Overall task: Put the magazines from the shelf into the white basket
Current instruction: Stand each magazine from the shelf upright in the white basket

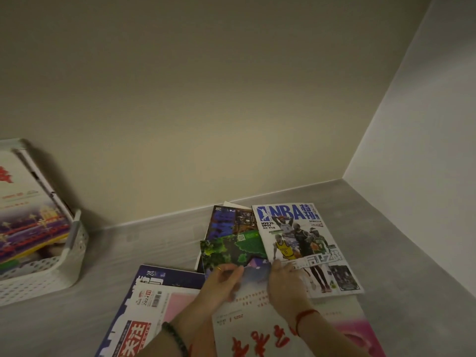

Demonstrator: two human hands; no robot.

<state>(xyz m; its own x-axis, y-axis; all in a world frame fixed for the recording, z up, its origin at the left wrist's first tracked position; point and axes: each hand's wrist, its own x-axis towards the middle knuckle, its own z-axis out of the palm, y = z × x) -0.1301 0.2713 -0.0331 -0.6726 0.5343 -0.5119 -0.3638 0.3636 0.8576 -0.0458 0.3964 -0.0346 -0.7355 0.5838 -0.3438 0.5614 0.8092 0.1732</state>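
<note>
Right hand (286, 282): reaching in, back upward, fingers stretched flat. The tips rest on the near-left corner of the NBA magazine (309, 243), with nothing pinched that I can see.
Left hand (224, 282): just beside it, over the near edge of the green magazine (231, 248). It's blurred, so I cannot tell whether it grips or merely rests.
Why both hands: my read is they're choosing the next copy from a loose, fanned heap. Slick, floppy covers slide, so two hands make sense.
White-and-pink magazine (270, 331): nearest and under both wrists, a big, thin sheet with red brush lettering.
NBA magazine: glossy, players on white, lying askew across the green one's right edge.
Dark blue magazine (226, 220): behind the green one, toward the back wall, partly covered.
Red-block magazine (144, 318): near left, fanned over a navy magazine (167, 276).
Shelf (154, 253): grey, matte and stone-like, with every loose copy lying flat on it.
White basket (74, 256): far left and well apart from the hands, perforated plastic with rounded corners. A colourful magazine (25, 215) already leans inside, so I'd call the job partway done.
</note>
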